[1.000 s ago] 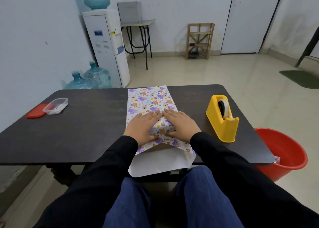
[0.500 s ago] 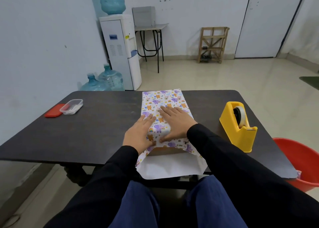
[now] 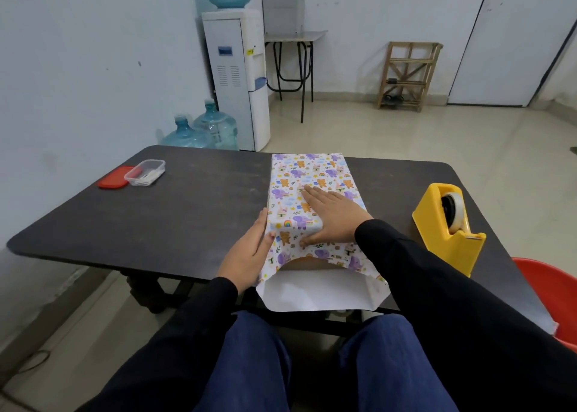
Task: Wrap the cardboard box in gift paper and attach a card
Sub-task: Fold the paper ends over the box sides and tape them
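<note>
A cardboard box lies on the dark table, covered by gift paper printed with purple and orange animals. Only a brown strip of the box shows at the near end, where the paper's white underside hangs over the table edge. My right hand lies flat on top of the paper with straight fingers. My left hand presses flat against the left side of the wrapped box, fingers straight.
A yellow tape dispenser stands at the right of the table. A clear plastic tub on a red lid sits far left. A red bucket stands on the floor at the right. Water bottles and a dispenser stand behind the table.
My right hand slid farther up the top of the paper. My left hand left the top and moved to the box's left side. The view shifted, so the table appears lower and to the right.
</note>
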